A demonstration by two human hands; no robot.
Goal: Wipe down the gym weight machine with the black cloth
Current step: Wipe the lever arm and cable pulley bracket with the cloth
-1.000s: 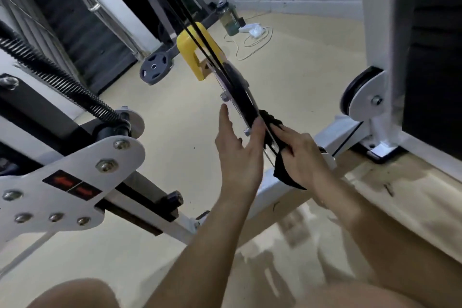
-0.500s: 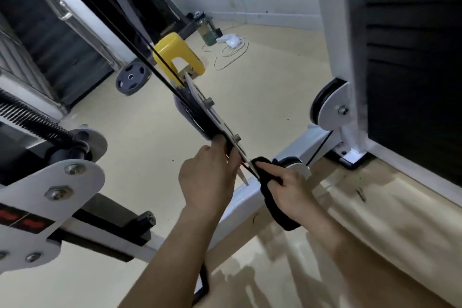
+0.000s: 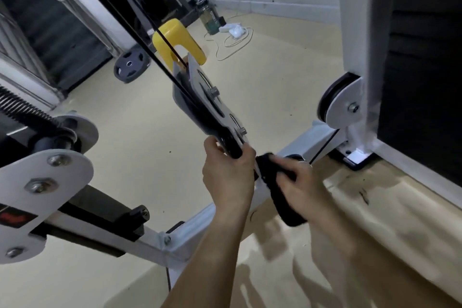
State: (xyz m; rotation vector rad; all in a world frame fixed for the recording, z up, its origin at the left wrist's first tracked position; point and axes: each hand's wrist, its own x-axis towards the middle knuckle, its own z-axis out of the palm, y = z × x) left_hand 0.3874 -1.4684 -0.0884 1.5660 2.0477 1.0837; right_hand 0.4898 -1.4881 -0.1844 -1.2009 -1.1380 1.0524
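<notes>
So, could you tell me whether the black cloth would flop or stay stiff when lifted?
Probably floppy: the black cloth bunches in the right hand and droops below it. Likely light, since one hand carries it.

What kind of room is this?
Probably a gym: a cable pulley, a black weight stack in a white frame, and a round weight plate by the far wall.

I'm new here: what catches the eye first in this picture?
Two hands at centre: the left hand grips the lower end of a white pulley bracket, and the right hand holds the black cloth beside it. Behind them is a yellow stool.
</notes>
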